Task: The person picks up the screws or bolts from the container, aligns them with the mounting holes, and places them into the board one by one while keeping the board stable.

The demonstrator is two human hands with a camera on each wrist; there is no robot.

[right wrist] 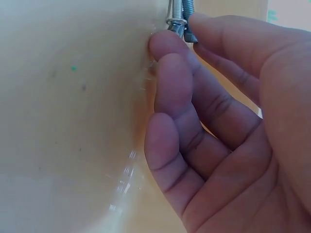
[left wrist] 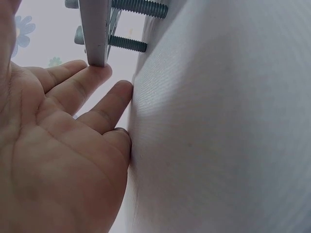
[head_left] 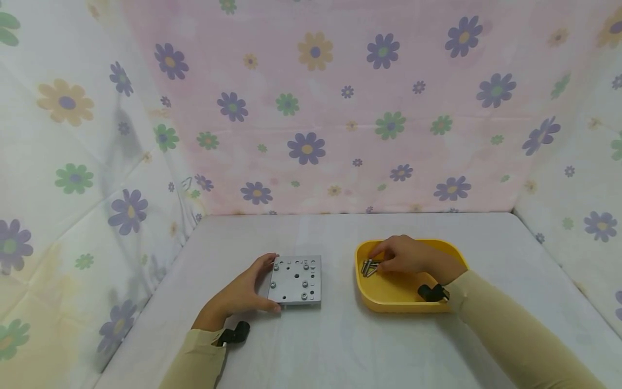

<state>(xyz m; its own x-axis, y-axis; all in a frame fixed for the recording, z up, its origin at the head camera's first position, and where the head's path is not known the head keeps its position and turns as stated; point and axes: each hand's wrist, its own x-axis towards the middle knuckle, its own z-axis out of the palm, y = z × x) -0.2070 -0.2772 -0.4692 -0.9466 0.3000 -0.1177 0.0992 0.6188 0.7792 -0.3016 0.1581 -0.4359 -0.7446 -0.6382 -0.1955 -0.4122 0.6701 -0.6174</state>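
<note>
My left hand (head_left: 238,294) spans the left side of a silver metal plate (head_left: 290,280), thumb at the near corner and fingers at the far one. Several socket-head screws (head_left: 304,283) stand in the plate's holes, their threaded shanks (left wrist: 141,7) jutting out below it. In the left wrist view a fingertip touches the plate's edge. My right hand (head_left: 410,256) reaches into a yellow tray (head_left: 393,297), fingers bent at several loose screws (head_left: 368,267). Thumb and fingertips meet at the screw heads (right wrist: 190,36); I cannot tell whether one is pinched.
Both things rest on a white-covered table (head_left: 335,346), the tray to the right of the plate with a gap between them. Flower-patterned cloth (head_left: 340,108) hangs behind the table and at both sides. Black wrist cameras (head_left: 235,333) sit at both cuffs.
</note>
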